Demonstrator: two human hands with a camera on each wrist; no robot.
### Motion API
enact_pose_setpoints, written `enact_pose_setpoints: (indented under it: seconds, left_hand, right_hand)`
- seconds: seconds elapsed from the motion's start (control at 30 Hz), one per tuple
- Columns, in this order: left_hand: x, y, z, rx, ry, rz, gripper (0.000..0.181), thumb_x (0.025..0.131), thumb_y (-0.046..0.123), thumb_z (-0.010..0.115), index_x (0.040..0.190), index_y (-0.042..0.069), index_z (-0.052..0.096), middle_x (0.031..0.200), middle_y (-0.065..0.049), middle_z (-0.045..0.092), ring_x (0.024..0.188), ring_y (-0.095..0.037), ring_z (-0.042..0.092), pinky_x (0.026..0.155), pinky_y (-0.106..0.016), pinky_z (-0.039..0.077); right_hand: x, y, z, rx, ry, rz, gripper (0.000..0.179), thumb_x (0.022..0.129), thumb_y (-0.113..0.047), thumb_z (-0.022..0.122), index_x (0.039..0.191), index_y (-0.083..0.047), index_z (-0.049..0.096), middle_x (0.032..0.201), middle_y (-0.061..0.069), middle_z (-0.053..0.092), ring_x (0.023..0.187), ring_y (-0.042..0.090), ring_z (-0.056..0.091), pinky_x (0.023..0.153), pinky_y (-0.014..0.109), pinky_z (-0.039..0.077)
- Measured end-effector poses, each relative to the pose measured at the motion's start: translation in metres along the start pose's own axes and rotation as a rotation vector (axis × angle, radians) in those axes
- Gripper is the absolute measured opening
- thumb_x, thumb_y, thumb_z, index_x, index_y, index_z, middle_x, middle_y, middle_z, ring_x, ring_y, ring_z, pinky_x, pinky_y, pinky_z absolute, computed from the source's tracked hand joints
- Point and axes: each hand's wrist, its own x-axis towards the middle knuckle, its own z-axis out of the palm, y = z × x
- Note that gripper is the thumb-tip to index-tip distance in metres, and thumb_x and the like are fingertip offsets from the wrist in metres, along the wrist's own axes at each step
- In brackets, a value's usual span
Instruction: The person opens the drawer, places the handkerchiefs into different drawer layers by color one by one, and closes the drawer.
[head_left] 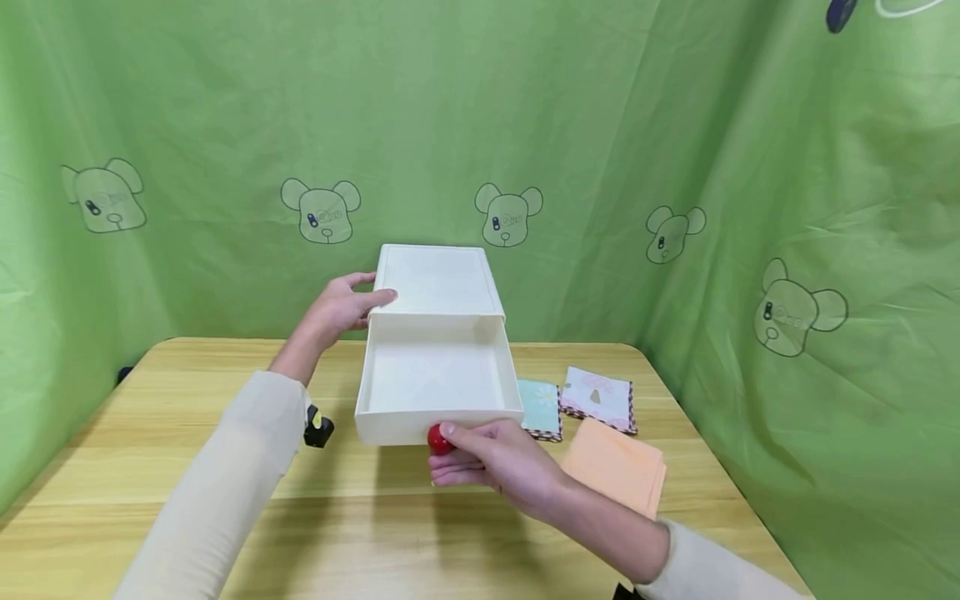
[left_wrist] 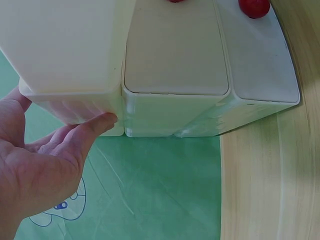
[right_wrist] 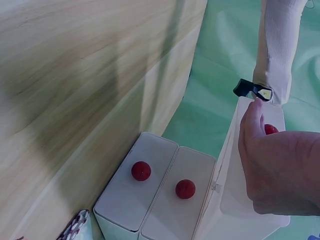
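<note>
A white cabinet of stacked drawers stands at the back of the table, its top drawer pulled out and bare inside. My left hand rests against the cabinet's upper left edge, thumb on the top, fingers along the side. My right hand pinches the red round knob on the pulled-out drawer's front. In the right wrist view, the two lower drawers are closed, each with its own red knob in the middle of its front.
Right of the cabinet lie a pale blue cloth and a patterned cloth, both with checked edging. Nearer, a folded orange cloth sits partly behind my right wrist. Green curtains with bear drawings hang around the wooden table.
</note>
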Motion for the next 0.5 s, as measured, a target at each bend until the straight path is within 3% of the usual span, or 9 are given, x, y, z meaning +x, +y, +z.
enact_pose_setpoints:
  seconds: [0.23,0.5]
  left_hand:
    - [0.0012,0.0004,0.0017,-0.001,0.004,0.0,0.084,0.094,0.04,0.072,0.161,0.016,0.028,0.121,-0.01,0.059,0.091,-0.018,0.059,0.101,-0.04,0.054]
    - [0.0014,-0.0004,0.0018,-0.003,-0.003,0.002,0.084,0.094,0.04,0.071,0.161,0.016,0.027,0.137,-0.015,0.057,0.113,-0.029,0.061,0.108,-0.045,0.05]
  right_hand:
    - [0.0,0.0018,-0.0014,-0.006,-0.007,-0.01,0.047,0.103,-0.025,0.06,0.127,0.015,0.06,0.103,0.021,0.076,0.091,0.021,0.076,0.091,0.037,0.061]
    - [-0.002,-0.0051,-0.0084,-0.175,-0.078,0.01,0.048,0.104,-0.034,0.057,0.121,0.01,0.066,0.101,0.016,0.075,0.09,0.023,0.074,0.089,0.038,0.062]
